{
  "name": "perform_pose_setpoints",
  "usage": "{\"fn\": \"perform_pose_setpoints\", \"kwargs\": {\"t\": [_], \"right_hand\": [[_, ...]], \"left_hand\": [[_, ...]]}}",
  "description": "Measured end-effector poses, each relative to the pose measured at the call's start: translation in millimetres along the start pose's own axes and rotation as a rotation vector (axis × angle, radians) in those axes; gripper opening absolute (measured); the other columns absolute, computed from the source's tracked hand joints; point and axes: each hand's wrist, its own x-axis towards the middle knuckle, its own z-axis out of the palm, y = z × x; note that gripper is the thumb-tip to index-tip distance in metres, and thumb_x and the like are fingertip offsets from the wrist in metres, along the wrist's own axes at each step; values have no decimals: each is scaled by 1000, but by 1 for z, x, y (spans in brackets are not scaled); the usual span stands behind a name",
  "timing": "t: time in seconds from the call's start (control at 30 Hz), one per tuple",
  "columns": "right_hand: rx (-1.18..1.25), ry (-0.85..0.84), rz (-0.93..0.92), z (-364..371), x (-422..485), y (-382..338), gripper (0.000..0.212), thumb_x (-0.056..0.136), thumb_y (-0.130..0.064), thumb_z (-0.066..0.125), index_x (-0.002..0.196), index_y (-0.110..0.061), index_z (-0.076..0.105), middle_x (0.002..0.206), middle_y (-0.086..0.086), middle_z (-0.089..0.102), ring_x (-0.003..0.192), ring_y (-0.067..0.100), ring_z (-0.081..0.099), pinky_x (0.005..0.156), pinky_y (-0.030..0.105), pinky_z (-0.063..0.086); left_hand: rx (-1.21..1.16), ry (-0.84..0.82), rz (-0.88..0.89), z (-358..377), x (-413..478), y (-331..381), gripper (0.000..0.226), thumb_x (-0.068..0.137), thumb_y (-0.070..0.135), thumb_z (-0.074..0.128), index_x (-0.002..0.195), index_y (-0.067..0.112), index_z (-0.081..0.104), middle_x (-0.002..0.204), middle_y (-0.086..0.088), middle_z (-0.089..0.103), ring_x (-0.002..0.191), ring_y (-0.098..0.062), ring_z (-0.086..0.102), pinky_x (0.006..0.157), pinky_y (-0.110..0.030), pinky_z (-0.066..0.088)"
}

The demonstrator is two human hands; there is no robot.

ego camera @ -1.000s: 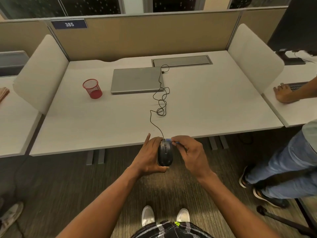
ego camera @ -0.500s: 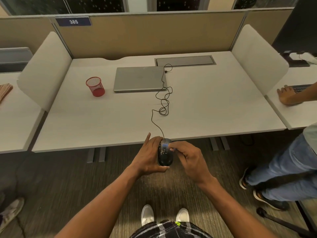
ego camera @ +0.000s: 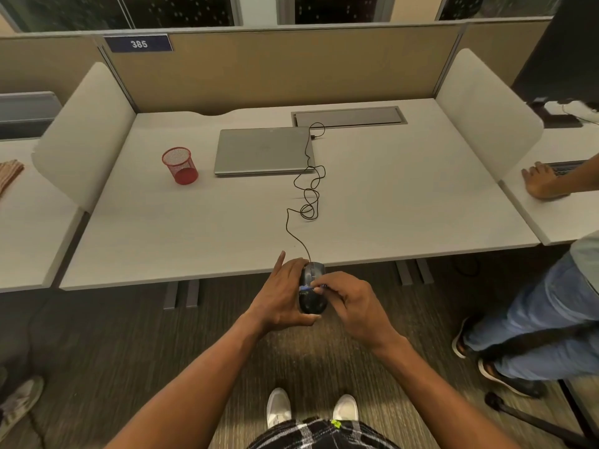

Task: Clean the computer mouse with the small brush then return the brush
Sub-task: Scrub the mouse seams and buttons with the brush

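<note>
closed laptop (ego camera: 263, 151), red mesh cup (ego camera: 180, 165)

We see the black wired mouse (ego camera: 311, 291) lifted just off the desk's near edge, its top up and its cord running toward 12 o'clock. Across its middle lies the small blue brush (ego camera: 308, 288), reaching in from 3 o'clock.

Open-plan office, row of partitioned desks.

Tan fabric divider panel (ego camera: 275, 63) behind a pale desk (ego camera: 194, 228); blue plate reading 385 (ego camera: 138, 44) on the panel's top edge; curved white side screens (ego camera: 84, 137) closing the desk off from neighbours; closed grey laptop (ego camera: 263, 151) and red mesh pen cup (ego camera: 180, 165) on top; cable hatch (ego camera: 348, 116) set in the surface; keyboard (ego camera: 565, 166) and dark monitor (ego camera: 564, 50) at the right-hand desk; striped carpet (ego camera: 113, 345) underfoot.
</note>
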Motion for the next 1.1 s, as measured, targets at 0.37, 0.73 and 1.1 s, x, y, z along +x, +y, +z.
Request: {"fn": "perform_pose_setpoints", "kwargs": {"t": [0.37, 0.73, 1.1], "right_hand": [[334, 245, 396, 4, -5, -1, 13, 95, -14, 71, 106, -19, 76, 92, -7, 78, 87, 4, 75, 81, 22, 62], [359, 320, 443, 11, -9, -8, 13, 94, -17, 72, 107, -22, 74, 91, -7, 78, 86, 3, 76, 78, 18, 61], [278, 501, 572, 7, -10, 4, 15, 94, -23, 71, 103, -11, 75, 79, -2, 77, 70, 5, 75, 69, 31, 65]], "left_hand": [[-9, 1, 4, -2, 0, -4, 120, 71, 78, 75, 158, 13, 23, 159, -10, 39, 152, -22, 31, 131, -48, -3], [-14, 3, -1, 0, -2, -3, 121, 72, 81, 73, 158, 14, 22, 160, -9, 38, 153, -21, 29, 131, -45, -7], [-41, 23, -5, -2, -4, -7, 119, 71, 79, 75, 157, 15, 23, 158, -8, 41, 150, -20, 33, 131, -43, -8]]}}
